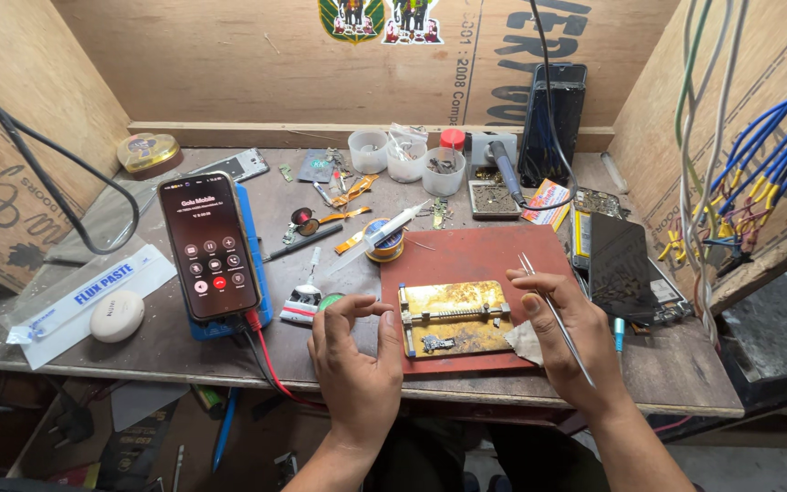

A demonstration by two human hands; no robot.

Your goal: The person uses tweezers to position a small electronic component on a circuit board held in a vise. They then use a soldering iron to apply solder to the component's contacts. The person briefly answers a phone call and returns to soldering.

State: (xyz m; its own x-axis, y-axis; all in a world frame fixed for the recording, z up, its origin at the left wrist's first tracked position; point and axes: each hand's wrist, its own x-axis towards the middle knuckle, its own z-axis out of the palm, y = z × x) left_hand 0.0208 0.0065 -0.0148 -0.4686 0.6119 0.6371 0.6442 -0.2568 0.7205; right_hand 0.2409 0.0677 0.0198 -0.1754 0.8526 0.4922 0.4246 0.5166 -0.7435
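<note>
Metal board holder (453, 317) lying on the red mat (485, 251), near the bench's front edge (184, 372). Right hand (568, 342), at the holder's right end, closed on tweezers (553, 314). Left hand (357, 360), fingers spread and empty, just left of the holder. A lit phone (209, 246) stands well apart, leftward.

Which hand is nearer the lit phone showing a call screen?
Left. The left hand hovers open just right of the phone; the right hand, holding tweezers, is farther right, beyond the board holder.
</note>
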